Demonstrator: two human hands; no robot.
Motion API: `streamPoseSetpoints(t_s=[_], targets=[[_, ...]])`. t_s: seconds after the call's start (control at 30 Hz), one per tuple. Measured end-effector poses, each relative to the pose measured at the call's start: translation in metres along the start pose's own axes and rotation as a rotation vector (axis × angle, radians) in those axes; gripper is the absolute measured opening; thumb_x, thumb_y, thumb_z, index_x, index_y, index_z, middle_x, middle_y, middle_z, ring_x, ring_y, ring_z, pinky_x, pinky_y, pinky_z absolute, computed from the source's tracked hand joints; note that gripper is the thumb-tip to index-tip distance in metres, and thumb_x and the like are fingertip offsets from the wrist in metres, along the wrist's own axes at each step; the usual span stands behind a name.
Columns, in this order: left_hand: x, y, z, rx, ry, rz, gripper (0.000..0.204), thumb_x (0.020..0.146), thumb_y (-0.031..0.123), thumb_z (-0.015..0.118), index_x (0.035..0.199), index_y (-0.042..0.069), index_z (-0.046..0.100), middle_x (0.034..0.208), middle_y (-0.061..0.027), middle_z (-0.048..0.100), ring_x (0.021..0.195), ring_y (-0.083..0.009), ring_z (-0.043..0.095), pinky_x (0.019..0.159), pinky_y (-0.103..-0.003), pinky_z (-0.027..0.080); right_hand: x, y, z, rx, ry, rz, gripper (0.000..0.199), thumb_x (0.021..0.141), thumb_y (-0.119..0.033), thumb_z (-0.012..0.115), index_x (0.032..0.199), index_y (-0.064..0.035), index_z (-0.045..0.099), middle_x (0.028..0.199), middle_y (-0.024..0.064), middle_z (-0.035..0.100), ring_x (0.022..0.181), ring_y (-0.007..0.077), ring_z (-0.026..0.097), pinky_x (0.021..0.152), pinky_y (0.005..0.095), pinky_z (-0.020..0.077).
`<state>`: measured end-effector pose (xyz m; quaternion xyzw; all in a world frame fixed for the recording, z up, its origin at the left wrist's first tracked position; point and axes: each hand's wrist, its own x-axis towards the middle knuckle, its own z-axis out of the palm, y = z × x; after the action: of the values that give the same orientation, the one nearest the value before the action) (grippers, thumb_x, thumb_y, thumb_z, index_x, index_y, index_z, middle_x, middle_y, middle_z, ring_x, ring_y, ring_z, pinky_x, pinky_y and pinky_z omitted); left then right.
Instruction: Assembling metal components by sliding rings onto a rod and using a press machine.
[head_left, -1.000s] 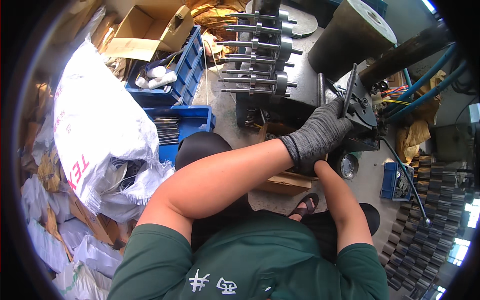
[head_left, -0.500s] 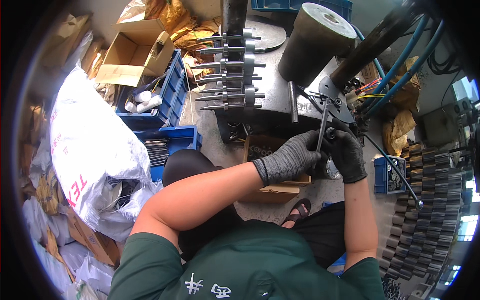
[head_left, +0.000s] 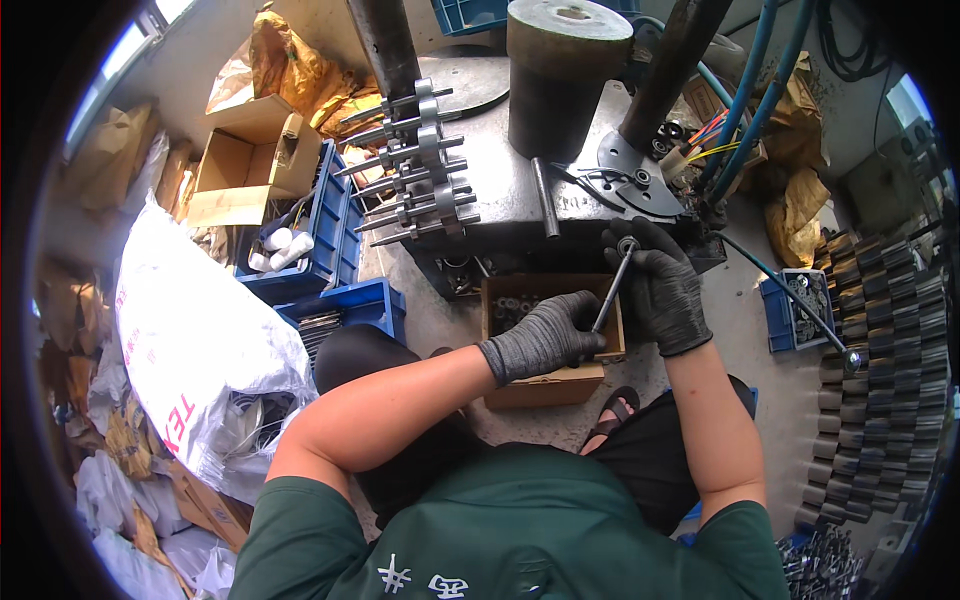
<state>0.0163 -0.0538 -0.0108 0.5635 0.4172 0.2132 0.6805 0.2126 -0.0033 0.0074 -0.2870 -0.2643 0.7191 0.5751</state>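
Observation:
A slim steel shaft [head_left: 612, 292] slants up between my gloved hands. My left hand [head_left: 545, 337], in a grey glove, is closed around its lower end. At its upper end sits a small ring-shaped bearing [head_left: 627, 245], pinched by the fingers of my right hand [head_left: 665, 295], also gloved. Beyond them, another bearing [head_left: 641, 178] lies on a round metal plate [head_left: 660, 197] at the machine's right. Several stepped shafts [head_left: 428, 165] lie in a row along the bench's left side. Below my hands is an open cardboard box [head_left: 550, 385] with ring-shaped parts inside.
A heavy steel cylinder [head_left: 560, 100] stands on the metal bench [head_left: 490, 180], with a loose rod [head_left: 545, 200] before it. Blue bins [head_left: 365, 300] and a white sack [head_left: 200, 330] are at left. A long lever [head_left: 790, 295] juts out at right, near stacked metal parts [head_left: 870, 400].
My view has shifted. Both hands have come down and away from the round plate, over the cardboard box, with the shaft's upper end now at the bearing in my right hand.

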Motion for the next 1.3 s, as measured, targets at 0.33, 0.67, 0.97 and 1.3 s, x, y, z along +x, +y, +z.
streamPoseSetpoints(t_s=[0.33, 0.67, 0.97, 1.3], targets=[[0.001, -0.004, -0.004, 0.077, -0.001, 0.033, 0.031, 0.090, 0.010, 0.073, 0.116, 0.001, 0.058, 0.092, -0.0070, 0.066, 0.078, -0.0135, 0.066, 0.066, -0.029, 0.058, -0.001, 0.001, 0.005, -0.210, -0.058, -0.133, 0.042, 0.086, 0.008, 0.056, 0.128, 0.0024, 0.062, 0.129, 0.0230, 0.064, 0.122, 0.0364, 0.062, 0.107, 0.0459, 0.0508], [0.000, 0.000, -0.009, 0.073, 0.029, 0.056, 0.036, 0.090, 0.011, 0.074, 0.121, 0.001, 0.059, 0.095, -0.0062, 0.066, 0.080, -0.0120, 0.065, 0.065, -0.028, 0.057, -0.005, 0.005, 0.017, -0.284, 0.141, -0.018, 0.034, 0.097, -0.017, 0.064, 0.126, 0.0003, 0.062, 0.112, 0.0181, 0.071, 0.107, 0.0306, 0.068, 0.097, 0.0425, 0.0545], [0.002, -0.005, -0.010, 0.138, 0.069, 0.187, 0.041, 0.089, 0.010, 0.074, 0.125, -0.001, 0.057, 0.102, -0.0092, 0.067, 0.093, -0.0151, 0.065, 0.083, -0.032, 0.057, -0.008, 0.006, 0.019, -0.317, 0.019, 0.060, 0.040, 0.100, -0.030, 0.065, 0.124, 0.0015, 0.062, 0.095, 0.0157, 0.071, 0.089, 0.0258, 0.071, 0.086, 0.0396, 0.0588], [0.001, 0.001, -0.017, 0.139, 0.143, 0.224, 0.049, 0.089, 0.006, 0.074, 0.133, -0.001, 0.056, 0.114, -0.0112, 0.069, 0.105, -0.0164, 0.066, 0.095, -0.033, 0.055, -0.015, 0.021, 0.030, -0.308, -0.053, 0.186, 0.038, 0.101, -0.032, 0.062, 0.125, -0.0023, 0.062, 0.101, 0.0102, 0.070, 0.092, 0.0175, 0.069, 0.084, 0.0321, 0.0570]])
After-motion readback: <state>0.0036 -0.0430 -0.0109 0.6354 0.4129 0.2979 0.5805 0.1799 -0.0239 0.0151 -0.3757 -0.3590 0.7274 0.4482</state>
